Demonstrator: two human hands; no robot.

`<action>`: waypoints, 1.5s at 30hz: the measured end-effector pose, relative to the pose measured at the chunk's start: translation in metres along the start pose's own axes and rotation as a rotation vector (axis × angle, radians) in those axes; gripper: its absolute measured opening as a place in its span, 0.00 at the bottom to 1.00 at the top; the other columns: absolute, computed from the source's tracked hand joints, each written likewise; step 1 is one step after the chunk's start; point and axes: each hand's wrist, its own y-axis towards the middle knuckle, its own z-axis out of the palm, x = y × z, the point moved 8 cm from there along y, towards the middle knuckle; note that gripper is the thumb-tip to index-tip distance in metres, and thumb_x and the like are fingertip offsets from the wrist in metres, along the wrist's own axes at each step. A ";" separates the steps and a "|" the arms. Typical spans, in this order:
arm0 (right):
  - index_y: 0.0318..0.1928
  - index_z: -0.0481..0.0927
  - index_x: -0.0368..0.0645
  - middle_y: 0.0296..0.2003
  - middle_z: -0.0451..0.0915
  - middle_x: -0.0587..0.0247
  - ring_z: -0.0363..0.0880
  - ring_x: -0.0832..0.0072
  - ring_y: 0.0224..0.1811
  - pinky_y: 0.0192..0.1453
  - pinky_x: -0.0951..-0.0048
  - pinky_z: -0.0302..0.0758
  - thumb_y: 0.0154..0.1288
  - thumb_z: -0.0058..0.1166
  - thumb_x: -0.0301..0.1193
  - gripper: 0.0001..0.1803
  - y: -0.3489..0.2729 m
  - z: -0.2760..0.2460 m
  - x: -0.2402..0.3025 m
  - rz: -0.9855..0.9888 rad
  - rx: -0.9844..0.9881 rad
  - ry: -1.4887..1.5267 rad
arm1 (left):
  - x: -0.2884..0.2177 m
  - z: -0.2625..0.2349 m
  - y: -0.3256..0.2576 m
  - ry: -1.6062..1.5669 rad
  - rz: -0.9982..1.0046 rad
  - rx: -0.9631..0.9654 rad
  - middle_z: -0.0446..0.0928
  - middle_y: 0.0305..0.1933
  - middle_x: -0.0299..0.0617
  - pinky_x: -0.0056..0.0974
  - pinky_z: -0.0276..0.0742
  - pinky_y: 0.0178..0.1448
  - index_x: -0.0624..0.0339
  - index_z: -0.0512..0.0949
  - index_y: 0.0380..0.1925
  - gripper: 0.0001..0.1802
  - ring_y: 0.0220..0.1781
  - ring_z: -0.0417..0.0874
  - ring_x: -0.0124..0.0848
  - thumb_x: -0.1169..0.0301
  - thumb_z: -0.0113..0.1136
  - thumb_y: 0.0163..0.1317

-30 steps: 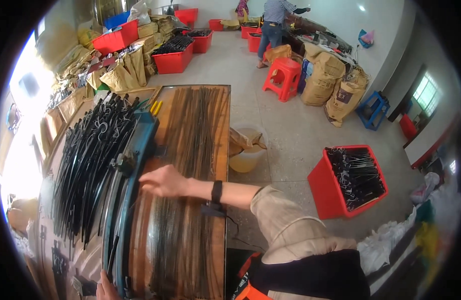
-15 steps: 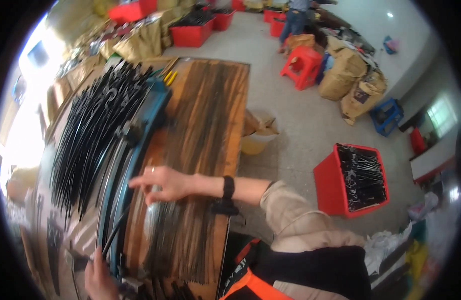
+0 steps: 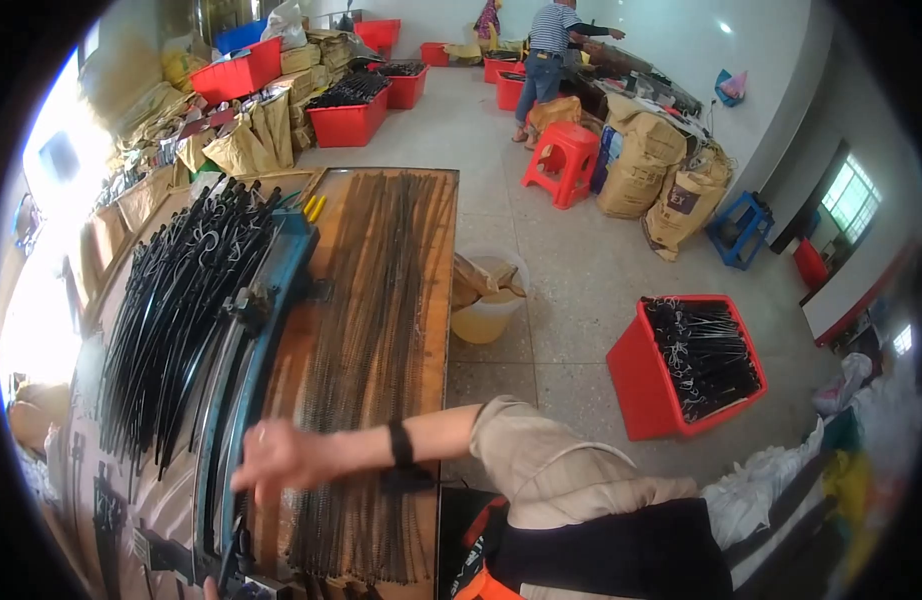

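My right hand (image 3: 281,456) hangs over the near part of a long blue metal rail (image 3: 264,350). Motion smears its fingers, which look bent; anything between them is not discernible. Of my left hand (image 3: 212,590), just a fingertip shows at the lower edge, close to a short dark piece (image 3: 231,548) at the rail's near end. A dark metal block (image 3: 249,308) sits on the rail further up. To its left lies a thick bundle of thin black rods (image 3: 171,320). Right of the rail, long thin spring-like strands (image 3: 376,290) are spread over a wooden board (image 3: 436,300).
Yellow-handled pliers (image 3: 315,208) lie at the table's far end. Beside the table stand a whitish bucket (image 3: 486,320) and a red crate (image 3: 649,385) of black rods. Farther off are a red stool (image 3: 564,165), paper sacks (image 3: 641,165) and a person (image 3: 549,60).
My right hand has moved nearer along the rail, its stretched fingers now bent and blurred. My left hand has dropped almost out of view. The whole view has shifted, showing more of the far room.
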 end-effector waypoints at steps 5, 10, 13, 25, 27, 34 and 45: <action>0.44 0.81 0.55 0.19 0.70 0.73 0.67 0.79 0.19 0.22 0.73 0.66 0.66 0.58 0.48 0.14 -0.021 0.003 -0.021 0.171 0.008 -0.032 | -0.012 -0.008 -0.015 0.090 -0.038 -0.029 0.81 0.42 0.51 0.49 0.78 0.40 0.44 0.76 0.62 0.23 0.37 0.81 0.51 0.70 0.54 0.66; 0.39 0.82 0.54 0.19 0.68 0.69 0.71 0.73 0.20 0.21 0.70 0.67 0.67 0.57 0.49 0.15 0.001 0.008 -0.005 0.130 -0.033 0.045 | 0.004 -0.007 -0.031 0.171 -0.119 -0.052 0.81 0.41 0.51 0.49 0.79 0.39 0.46 0.77 0.60 0.20 0.37 0.82 0.51 0.69 0.55 0.67; 0.43 0.82 0.55 0.19 0.69 0.73 0.69 0.78 0.19 0.20 0.73 0.66 0.69 0.54 0.50 0.15 0.012 0.019 0.013 0.052 -0.048 0.019 | 0.029 -0.007 -0.054 0.143 -0.172 -0.103 0.81 0.42 0.52 0.47 0.78 0.42 0.50 0.78 0.58 0.19 0.39 0.82 0.50 0.69 0.55 0.68; 0.45 0.83 0.39 0.32 0.84 0.64 0.81 0.80 0.33 0.39 0.77 0.78 0.69 0.56 0.27 0.08 0.017 0.122 -0.029 0.645 0.404 0.412 | 0.082 -0.104 -0.124 0.150 -0.503 -0.519 0.80 0.37 0.55 0.37 0.75 0.44 0.66 0.77 0.51 0.13 0.36 0.81 0.36 0.73 0.57 0.70; 0.45 0.83 0.39 0.31 0.83 0.66 0.80 0.83 0.32 0.38 0.78 0.77 0.70 0.56 0.28 0.08 0.045 0.166 -0.003 0.608 0.445 0.556 | 0.080 -0.105 -0.148 0.167 -0.571 -0.511 0.80 0.37 0.55 0.37 0.75 0.43 0.66 0.77 0.51 0.13 0.36 0.80 0.35 0.73 0.57 0.70; 0.42 0.85 0.41 0.31 0.86 0.67 0.82 0.82 0.33 0.39 0.80 0.78 0.67 0.59 0.28 0.07 0.075 0.231 0.025 0.392 0.532 0.690 | 0.093 -0.089 -0.215 0.106 -0.727 -0.492 0.81 0.37 0.52 0.34 0.75 0.41 0.65 0.77 0.53 0.14 0.33 0.77 0.33 0.72 0.57 0.70; 0.42 0.83 0.42 0.29 0.84 0.64 0.83 0.71 0.32 0.39 0.69 0.77 0.68 0.57 0.34 0.09 0.083 0.285 0.056 0.234 0.987 0.499 | 0.108 -0.073 -0.221 0.078 -0.708 -0.479 0.82 0.40 0.53 0.35 0.76 0.43 0.64 0.77 0.53 0.14 0.35 0.81 0.35 0.72 0.58 0.70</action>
